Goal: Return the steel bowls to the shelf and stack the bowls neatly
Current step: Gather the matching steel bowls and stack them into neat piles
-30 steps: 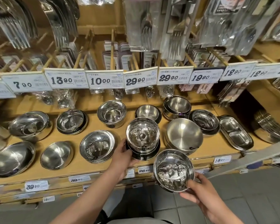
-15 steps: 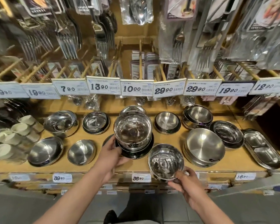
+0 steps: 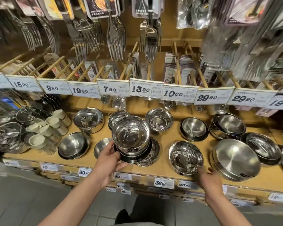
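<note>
From the head view, we see our left hand [image 3: 110, 158] at centre frame gripping a stack of steel bowls [image 3: 131, 139]. The thumb lies against the stack's left side and the fingers curl beneath its base, so the stack sits up and to the right of the palm. It appears held just above a flat steel dish [image 3: 151, 154] on the wooden shelf [image 3: 163, 167], though we cannot tell whether the 2 touch.

Toward the lower right, our right hand [image 3: 208, 177] is blurred; its fingers reach to the near rim of a single shiny bowl [image 3: 185, 156], which sits on the shelf near the front edge, up and left of the hand. We cannot tell whether the fingers pinch the rim or merely touch it.

Other steel bowls stand in 2 rows across the shelf, with a wide matte bowl [image 3: 236, 158] to the right of the single bowl. White cups [image 3: 47, 129] cluster at middle left. A row of price tags [image 3: 114, 88] runs across the frame's middle, and packaged forks [image 3: 115, 41] hang above.
</note>
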